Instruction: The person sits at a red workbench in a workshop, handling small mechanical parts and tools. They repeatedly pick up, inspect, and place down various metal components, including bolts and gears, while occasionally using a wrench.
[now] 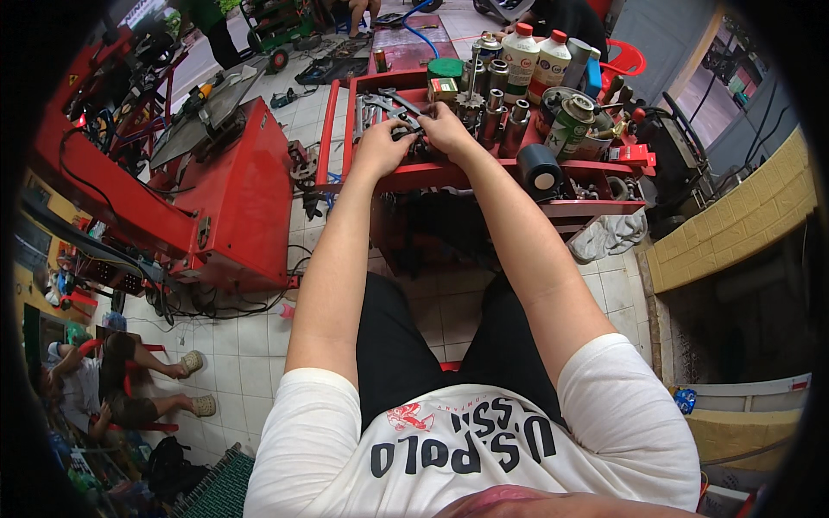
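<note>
Both hands reach into the top tray of a red tool cart (423,179). My left hand (382,148) is over the tray's left part, its fingers curled round something dark that I cannot make out. Close beside it, my right hand (447,134) is bent with its fingertips down among the tools, and what they hold is hidden. A long grey metal tool (402,101), perhaps a wrench, runs up to the right fingertips. Several silver wrenches (371,105) lie just beyond my left hand. Tall steel sockets (515,123) stand right of my right hand.
White bottles with red caps (521,57), a spray can (572,125) and a black cylinder (539,168) crowd the cart's right side. A red machine (233,198) stands at left. A seated person (121,380) is at lower left. A grey rag (610,236) lies below the cart.
</note>
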Tool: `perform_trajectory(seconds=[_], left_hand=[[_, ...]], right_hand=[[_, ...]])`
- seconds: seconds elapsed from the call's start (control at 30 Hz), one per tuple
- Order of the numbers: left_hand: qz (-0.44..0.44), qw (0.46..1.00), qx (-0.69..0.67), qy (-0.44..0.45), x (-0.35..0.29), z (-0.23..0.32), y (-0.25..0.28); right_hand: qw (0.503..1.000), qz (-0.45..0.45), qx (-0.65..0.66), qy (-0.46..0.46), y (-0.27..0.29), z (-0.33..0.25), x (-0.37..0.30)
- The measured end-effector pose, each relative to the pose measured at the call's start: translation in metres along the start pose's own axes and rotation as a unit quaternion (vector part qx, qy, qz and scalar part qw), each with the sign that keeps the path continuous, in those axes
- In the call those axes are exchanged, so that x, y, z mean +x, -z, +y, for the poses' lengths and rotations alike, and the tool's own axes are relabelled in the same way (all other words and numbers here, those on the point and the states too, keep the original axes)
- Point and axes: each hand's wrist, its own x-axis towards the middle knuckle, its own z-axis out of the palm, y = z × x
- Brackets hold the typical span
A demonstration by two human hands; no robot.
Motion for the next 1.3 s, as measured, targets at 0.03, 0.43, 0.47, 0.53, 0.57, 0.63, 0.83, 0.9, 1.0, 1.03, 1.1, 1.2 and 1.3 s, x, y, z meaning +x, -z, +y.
perform_trajectory(seconds=[0.03, 0.43, 0.47, 0.53, 0.57, 0.63, 0.83, 0.9, 1.0, 1.03, 1.1, 1.2, 1.3], left_hand=[[0.008, 1.0, 0.006, 0.007, -0.003, -0.006, 0.004], [0.006, 0.999, 0.005, 0.04, -0.005, -0.006, 0.006], [0.005, 0.999, 0.005, 0.039, -0.005, -0.007, 0.007], [0.009, 1.0, 0.006, 0.023, -0.003, -0.01, 0.005], [0.013, 1.0, 0.006, 0.007, -0.002, -0.01, 0.003], [0.02, 1.0, 0.006, -0.007, -0.001, -0.013, 0.002], [0.02, 1.0, 0.005, 0.004, 0.0, -0.018, 0.001], [-0.007, 1.0, -0.012, 0.023, 0.003, -0.007, -0.002], [0.013, 1.0, 0.001, 0.017, -0.002, -0.015, 0.004], [0.011, 1.0, 0.001, 0.017, -0.002, -0.016, 0.004], [0.008, 1.0, 0.001, 0.018, -0.002, -0.017, 0.006], [-0.001, 1.0, -0.015, 0.001, -0.001, -0.005, 0.002], [0.005, 1.0, -0.003, 0.012, -0.003, -0.012, 0.006]], right_hand=[[0.999, -0.012, 0.03, -0.002, -0.007, -0.008, -0.006], [0.996, -0.033, 0.062, -0.051, -0.007, -0.02, -0.013], [0.993, -0.043, 0.089, -0.068, -0.007, -0.023, -0.014], [0.999, -0.029, 0.013, -0.033, -0.009, -0.017, -0.01], [0.999, -0.021, -0.025, -0.015, -0.008, -0.014, -0.006], [1.0, -0.017, 0.002, -0.014, -0.008, -0.012, -0.007], [0.999, -0.041, 0.016, -0.022, -0.009, -0.012, -0.005], [1.0, -0.03, -0.007, -0.005, -0.002, 0.002, 0.0], [0.999, -0.025, 0.039, -0.018, -0.011, -0.013, -0.009], [0.997, -0.028, 0.066, -0.039, -0.01, -0.015, -0.011], [0.997, -0.025, 0.069, -0.039, -0.012, -0.018, -0.011], [0.999, -0.004, 0.034, -0.007, -0.006, -0.006, -0.004], [0.996, -0.022, 0.082, -0.035, -0.011, -0.017, -0.013]])
